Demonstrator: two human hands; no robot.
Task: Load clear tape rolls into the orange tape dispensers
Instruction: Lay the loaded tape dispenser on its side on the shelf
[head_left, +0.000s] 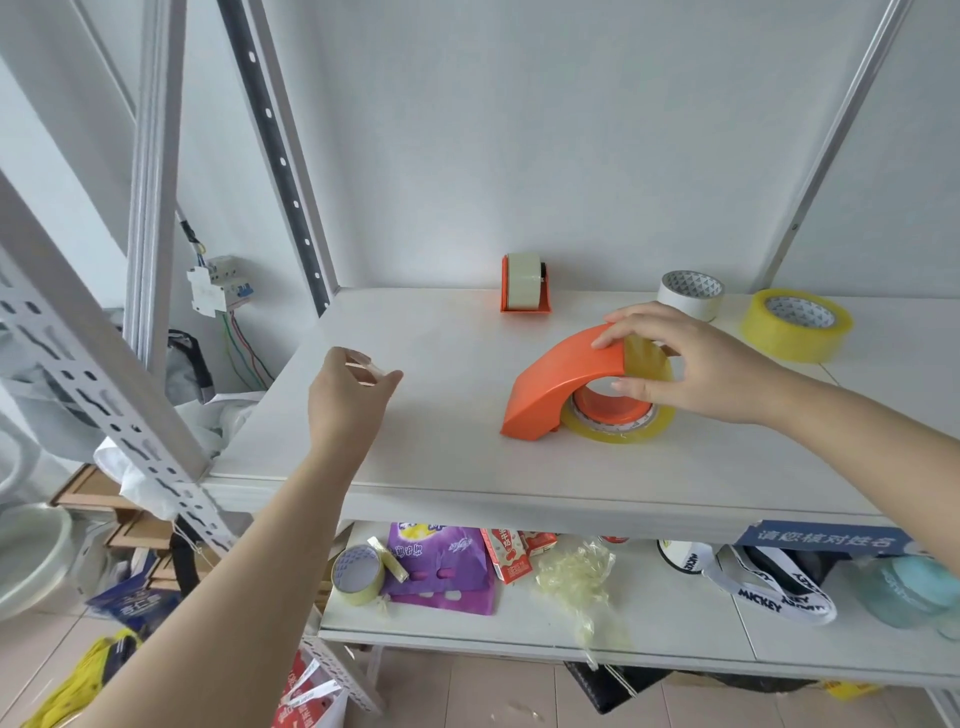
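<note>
An orange plastic hand-held tape dispenser (563, 382) is seen lying on its side on the white shelf board (441, 452), right of centre and well back from the front edge, with a roll of clear yellowish tape (621, 428) seated around its orange hub. The dispenser's curved top is pressed by the right hand (685, 364), whose grip is closed on the dispenser and roll together, thumb low against the roll and fingertips (602, 340) on the orange cover. A short strip of clear tape (363, 368) is pinched between the thumb and fingertips of the left hand (345, 400), which is held above the shelf board toward its left edge, well apart from the dispenser.

Near the back edge, a second, smaller orange dispenser (525, 285) stands upright with a pale roll already fitted. Toward the back right corner, a white roll with a patterned core (690, 293) and a large yellowish clear tape roll (797, 325) are set just beside each other. On the lower shelf (675, 629), another tape roll (358, 574), a purple packet (441, 566) and a crumpled wad of used tape (576, 574) are visible.
</note>
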